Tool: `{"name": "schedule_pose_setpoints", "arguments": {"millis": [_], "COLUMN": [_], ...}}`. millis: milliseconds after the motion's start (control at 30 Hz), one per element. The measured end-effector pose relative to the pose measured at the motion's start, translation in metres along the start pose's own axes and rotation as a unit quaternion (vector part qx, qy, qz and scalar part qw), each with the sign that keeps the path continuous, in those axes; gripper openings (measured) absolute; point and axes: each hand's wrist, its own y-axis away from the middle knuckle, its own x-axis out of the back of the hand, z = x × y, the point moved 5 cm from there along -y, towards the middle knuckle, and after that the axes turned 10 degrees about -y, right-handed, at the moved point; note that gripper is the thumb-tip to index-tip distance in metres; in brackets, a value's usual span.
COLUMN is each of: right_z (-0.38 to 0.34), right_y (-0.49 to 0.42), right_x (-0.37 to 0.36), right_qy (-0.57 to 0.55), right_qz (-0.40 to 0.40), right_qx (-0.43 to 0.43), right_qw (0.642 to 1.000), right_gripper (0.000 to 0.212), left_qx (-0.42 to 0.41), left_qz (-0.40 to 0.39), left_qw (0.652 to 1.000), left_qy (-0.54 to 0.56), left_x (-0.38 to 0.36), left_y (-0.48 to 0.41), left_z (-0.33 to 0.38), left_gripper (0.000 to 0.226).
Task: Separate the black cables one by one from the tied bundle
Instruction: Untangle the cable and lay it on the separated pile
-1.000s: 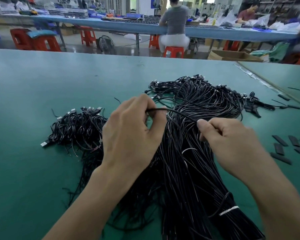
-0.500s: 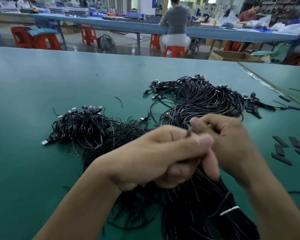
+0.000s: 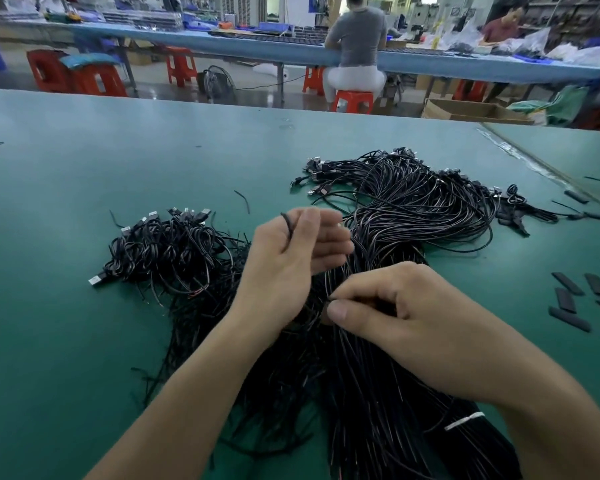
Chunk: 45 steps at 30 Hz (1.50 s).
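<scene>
the tied bundle [image 3: 378,393] lies on the worktop [image 3: 66,341], running from 5 o'clock, where a white tie [image 3: 464,420] cinches it, up to 1 o'clock, where its plug ends [image 3: 378,168] fan out loose. near the middle my right grip [image 3: 406,317] is narrow, thumb and forefinger pinched on one strand [image 3: 340,327] right where it leaves the mass. my left grip [image 3: 284,268], just beside it toward 11 o'clock, holds a single cable [image 3: 286,223] that loops up over the thumb side, the other fingers loosely spread. i cannot tell whether both grips hold the same cable; the run between them is hidden by the hands.

i judge i'm mid-extraction, with most of the bundle not yet separated.

risks from here:
- if the strand is crossed under neighbours, pulling could drag several out together or tighten a snarl near the tie.
- a hard tug against the tie could strain the cable.
- the left hold looks light, so the loop may slip off and fall back into the bundle.
- the separated pile [image 3: 167,251] at 9 o'clock touches the bundle's frayed edge; a freed cable dropped short could mix back in.

black strips [image 3: 568,299] lie well apart at 3 o'clock.
</scene>
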Motion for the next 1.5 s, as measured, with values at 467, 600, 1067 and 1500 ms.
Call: {"name": "schedule_pose_setpoints", "arguments": {"millis": [467,600,1067,1500], "right_z": [0.017,0.029,0.000,0.021], "right_y": [-0.001,-0.006,-0.003,-0.006], "right_x": [0.033,0.023,0.013,0.015], "right_qy": [-0.133,-0.131,-0.024,-0.080], "right_qz": [0.289,0.239,0.138,0.176], "right_qx": [0.048,-0.016,0.035,-0.033], "right_qw": [0.947,0.962,0.990,0.981], "right_gripper": [0.022,0.027,0.017,0.015], "left_qx": [0.142,0.151,0.021,0.106], "left_qz": [-0.282,-0.278,-0.085,-0.236], "left_qw": [0.946,0.944,0.982,0.943], "left_qy": [-0.079,0.093,-0.167,0.212], "left_x": [-0.025,-0.023,-0.006,-0.012], "left_y": [0.026,0.020,0.006,0.012], "left_z": [0.008,0.012,0.003,0.023], "left_gripper": [0.068,0.046,0.045,0.042]}}
